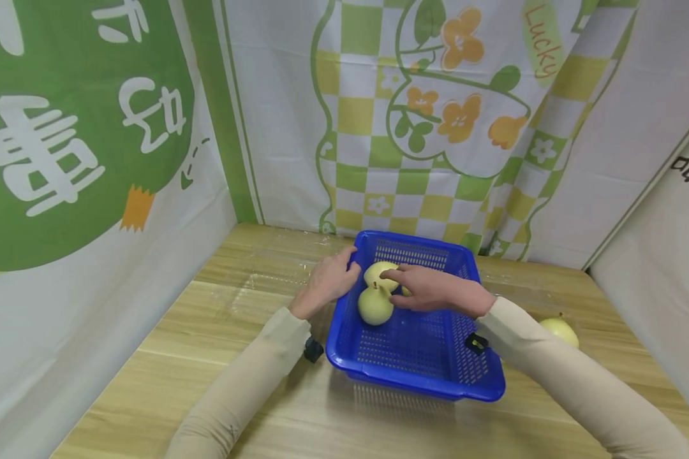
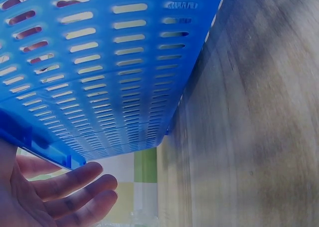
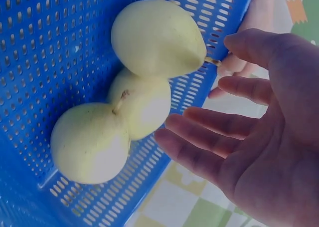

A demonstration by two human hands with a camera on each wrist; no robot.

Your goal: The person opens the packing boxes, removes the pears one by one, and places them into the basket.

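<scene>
A blue plastic basket (image 1: 404, 338) with slotted walls stands on the table. My left hand (image 1: 330, 280) holds its left rim, thumb over the edge; in the left wrist view the other fingers (image 2: 75, 197) lie along the outer side, below the rim. Inside, three pale yellow-green pears cluster: one pear (image 3: 158, 37) with its stem towards my fingers, a middle pear (image 3: 142, 105) and another pear (image 3: 89, 144). Over them hovers my right hand (image 1: 430, 287), its fingers loosely spread and holding nothing, partly covering one pear in the head view.
Another pear (image 1: 561, 331) sits on the wooden table (image 1: 166, 363) right of the basket, partly behind my right sleeve. Clear plastic containers (image 1: 270, 293) lie left of and behind the basket. Printed curtains (image 1: 281, 127) enclose the table's back and sides.
</scene>
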